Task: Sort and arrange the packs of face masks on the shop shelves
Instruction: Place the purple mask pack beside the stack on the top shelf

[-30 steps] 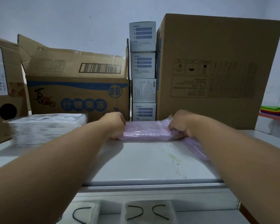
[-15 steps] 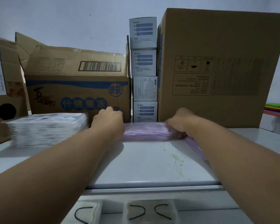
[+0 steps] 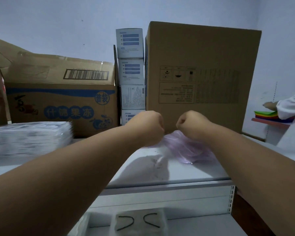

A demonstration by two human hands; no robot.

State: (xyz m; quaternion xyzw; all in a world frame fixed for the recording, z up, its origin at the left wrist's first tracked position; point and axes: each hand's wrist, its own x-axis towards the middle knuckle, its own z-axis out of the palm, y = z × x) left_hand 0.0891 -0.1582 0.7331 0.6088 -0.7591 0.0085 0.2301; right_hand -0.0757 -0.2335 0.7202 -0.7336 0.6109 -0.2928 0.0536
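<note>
A stack of pink face mask packs (image 3: 187, 149) lies on the white top shelf (image 3: 186, 174), in front of a tall cardboard box. It looks tilted and blurred. My left hand (image 3: 147, 127) and my right hand (image 3: 192, 123) are both fists, close together just above its far edge. Their curled fingers seem to grip the pink packs, though the fingertips are hidden behind the knuckles. A stack of white mask packs (image 3: 29, 138) sits on the same shelf at the left.
Behind stand a printed cardboard box (image 3: 61, 103), a column of small white-blue boxes (image 3: 130, 72) and a tall plain box (image 3: 203, 74). A person in white (image 3: 291, 120) reaches over coloured sheets (image 3: 266, 114) at the right. White masks with black loops (image 3: 138, 220) lie on the lower shelf.
My hands have come together and risen from the two ends of the pink stack, which is no longer flat. The view has shifted, and a person has appeared at the right.
</note>
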